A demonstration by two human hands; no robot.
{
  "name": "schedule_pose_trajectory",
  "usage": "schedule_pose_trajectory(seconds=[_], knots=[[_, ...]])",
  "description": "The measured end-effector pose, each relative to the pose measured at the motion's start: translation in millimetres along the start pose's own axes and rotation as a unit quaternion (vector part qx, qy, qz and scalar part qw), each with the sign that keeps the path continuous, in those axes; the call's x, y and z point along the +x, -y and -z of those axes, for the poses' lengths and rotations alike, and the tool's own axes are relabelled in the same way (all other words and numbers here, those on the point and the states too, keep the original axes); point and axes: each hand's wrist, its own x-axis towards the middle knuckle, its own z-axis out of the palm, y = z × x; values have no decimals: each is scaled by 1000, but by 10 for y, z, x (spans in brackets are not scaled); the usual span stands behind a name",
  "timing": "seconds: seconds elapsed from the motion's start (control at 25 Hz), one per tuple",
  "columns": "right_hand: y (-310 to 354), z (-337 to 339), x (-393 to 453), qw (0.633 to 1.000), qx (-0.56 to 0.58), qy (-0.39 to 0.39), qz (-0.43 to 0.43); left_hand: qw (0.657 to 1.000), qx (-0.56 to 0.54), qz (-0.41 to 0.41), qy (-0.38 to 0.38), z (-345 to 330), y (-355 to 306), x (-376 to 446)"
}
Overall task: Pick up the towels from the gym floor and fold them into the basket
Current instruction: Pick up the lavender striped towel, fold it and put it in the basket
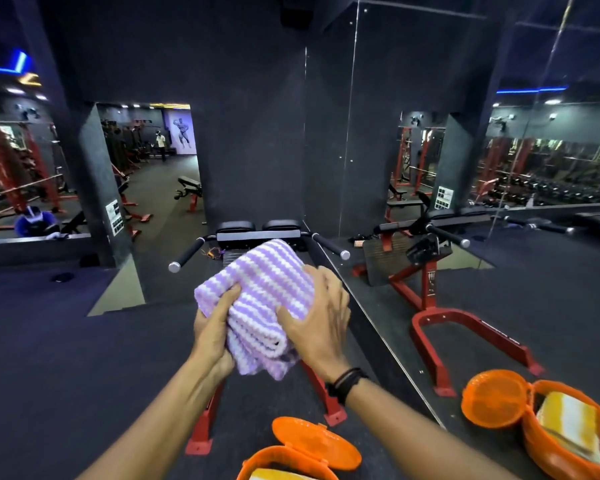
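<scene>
Slippage is the main risk: the purple-and-white striped towel (pixel 257 303) is a thick, loosely folded bundle held in mid-air at the centre of view, over the red-framed gym machine (pixel 430 306). The left hand (pixel 212 334) grips its 8 o'clock corner with fingers curled round the cloth, while the right hand (pixel 319 317) presses its fingers fairly straight against the 3 o'clock side, thumb on top. In my judgement, easing either hold would let the layers spring apart and the loose edge at 6 o'clock sag, undoing the fold. The orange basket (pixel 284 462) sits at 6 o'clock on the floor, lid hinged up; a hurried lowering could catch the lid or crumple the towel beside the yellow-striped towel (pixel 274 475) already inside.

Count: two towels, one basket, two hands. A second basket at 4 o'clock is a mirror reflection.
</scene>
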Motion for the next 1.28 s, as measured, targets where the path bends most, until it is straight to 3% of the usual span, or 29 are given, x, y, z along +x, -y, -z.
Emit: schedule_pose_trajectory(seconds=[0.04,0.08,0.12,0.16,0.2,0.24,0.32,0.52,0.64,0.76,0.96,1.28], knots=[[-28,-16,-13,994,57,21,-94,1000,-19,-10,-7,-31,14,-9],[-41,-39,6,959,196,77,-189,999,-36,-14,-4,-54,34,-4],[-38,-61,7,885,346,154,-270,999,-50,-7,13,-94,48,-25],[-41,-64,-1,805,448,231,-312,998,-58,6,31,-125,68,-44],[-42,-47,-10,752,506,273,-323,997,-62,18,52,-138,84,-53],[-89,-45,-3,736,535,272,-312,996,-50,27,75,-132,88,-57],[-158,37,75,749,551,231,-287,995,26,17,98,-123,-12,-61],[-414,386,505,842,411,199,-285,952,281,-19,116,12,-459,161],[-588,499,738,903,239,246,-258,891,438,-73,90,95,-618,296],[-820,509,833,927,76,287,-230,825,555,-74,79,277,-645,412],[-1335,369,775,894,-128,361,-233,729,679,-32,81,770,-303,513],[-2479,-145,563,820,-209,373,-381,675,724,70,124,1784,461,1159]])
